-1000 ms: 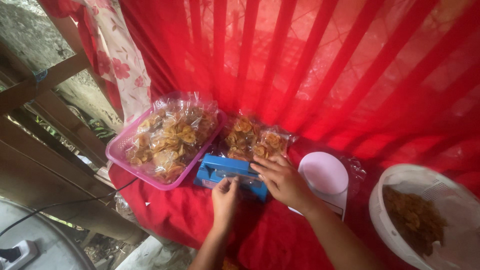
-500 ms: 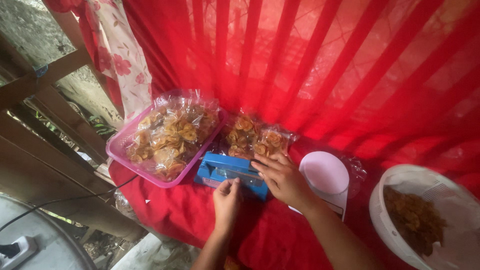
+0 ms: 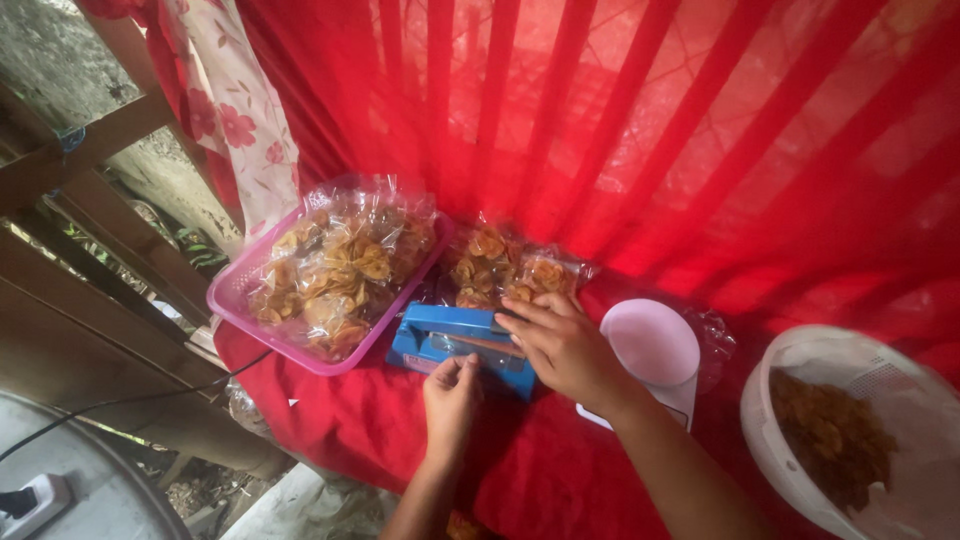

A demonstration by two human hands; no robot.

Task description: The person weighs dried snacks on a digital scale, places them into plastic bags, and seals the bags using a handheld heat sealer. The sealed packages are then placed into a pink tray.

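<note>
The blue sealer (image 3: 455, 345) lies on the red-draped worktop (image 3: 330, 420), between the pink tray (image 3: 235, 300) of bagged chips on its left and the round white scale (image 3: 650, 345) on its right, with two chip bags (image 3: 500, 265) just behind it. The right hand (image 3: 565, 345) rests palm down on the sealer's right end, its fingers (image 3: 525, 312) spread flat across the bar and gripping nothing. The left hand (image 3: 450, 395) sits at the sealer's front edge with its fingers (image 3: 462, 366) pinched together there; what they pinch cannot be told, and a white colander (image 3: 800, 360) of chips stands well apart at far right.
</note>
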